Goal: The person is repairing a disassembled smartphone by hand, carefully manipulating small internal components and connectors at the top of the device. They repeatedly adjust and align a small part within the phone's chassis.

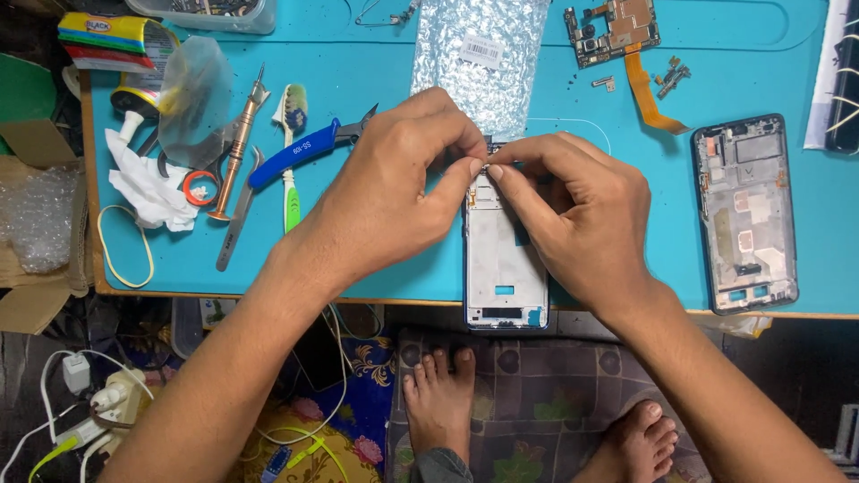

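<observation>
A white phone frame [503, 259] lies upright on the blue mat [376, 259], its lower end overhanging the table's front edge. My left hand [394, 192] and my right hand [573, 210] meet above its top end. Both pinch a tiny metal part [486, 167] between thumb and fingertips, right at the frame's upper left corner. The frame's top edge is hidden under my fingers.
A second, dark phone frame [745, 215] lies at the right. A circuit board with an orange flex cable [626, 36] and a silver antistatic bag [483, 54] sit at the back. Blue-handled cutters [304, 150], a copper screwdriver [237, 148], tweezers [234, 224], a toothbrush [290, 156] and tissue [148, 183] lie left.
</observation>
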